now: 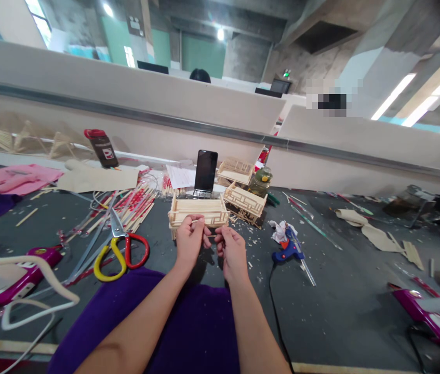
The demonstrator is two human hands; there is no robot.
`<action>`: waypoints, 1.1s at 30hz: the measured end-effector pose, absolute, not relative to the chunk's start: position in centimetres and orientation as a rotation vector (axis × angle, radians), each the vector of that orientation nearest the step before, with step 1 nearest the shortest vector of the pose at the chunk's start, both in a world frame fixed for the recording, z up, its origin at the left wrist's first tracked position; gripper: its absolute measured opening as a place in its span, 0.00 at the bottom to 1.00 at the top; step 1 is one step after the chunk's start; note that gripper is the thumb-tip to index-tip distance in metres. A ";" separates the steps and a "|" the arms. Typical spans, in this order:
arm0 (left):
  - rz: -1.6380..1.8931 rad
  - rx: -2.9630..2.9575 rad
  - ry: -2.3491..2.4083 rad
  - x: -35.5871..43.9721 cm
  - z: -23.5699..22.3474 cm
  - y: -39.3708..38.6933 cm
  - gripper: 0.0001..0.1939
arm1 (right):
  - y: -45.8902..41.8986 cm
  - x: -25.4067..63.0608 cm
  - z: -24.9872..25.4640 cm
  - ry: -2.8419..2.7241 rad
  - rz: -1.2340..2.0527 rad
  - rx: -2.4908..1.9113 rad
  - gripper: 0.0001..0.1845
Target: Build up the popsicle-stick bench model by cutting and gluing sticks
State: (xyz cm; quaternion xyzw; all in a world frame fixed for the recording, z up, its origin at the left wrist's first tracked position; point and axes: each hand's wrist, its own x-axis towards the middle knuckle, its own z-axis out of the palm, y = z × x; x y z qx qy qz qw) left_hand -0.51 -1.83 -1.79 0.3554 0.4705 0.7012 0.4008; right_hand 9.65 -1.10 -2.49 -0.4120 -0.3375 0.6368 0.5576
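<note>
My left hand (pixel 189 239) and my right hand (pixel 232 248) are close together over the dark table (pixel 344 291), both pinching a thin wooden stick (pixel 212 236) at the near side of a small wooden stick frame (pixel 198 210). The left fingers also touch the frame's front rail. The frame is a pale box-like rack made of thin sticks, standing just beyond my fingers. Both hands are closed in a pinch.
Red and yellow scissors (pixel 120 251) lie left of my hands. A blue glue gun (pixel 290 249) lies to the right with its cable. A black phone (pixel 205 171) stands behind the frame, next to two more stick frames (pixel 244 200), a jar (pixel 261 181) and loose sticks (pixel 136 208).
</note>
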 end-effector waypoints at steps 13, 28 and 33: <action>1.769 0.927 1.211 -0.6 -1.8 -1.8 0.17 | -1.1 9.6 -2.4 -0.796 1.497 -0.974 0.21; 1.775 0.931 1.207 -0.6 -1.8 -1.8 0.17 | -1.1 9.6 -2.5 -0.800 1.498 -0.965 0.21; 1.770 0.931 1.200 -0.7 -1.9 -1.8 0.18 | -1.2 9.6 -2.4 -0.797 1.493 -0.960 0.21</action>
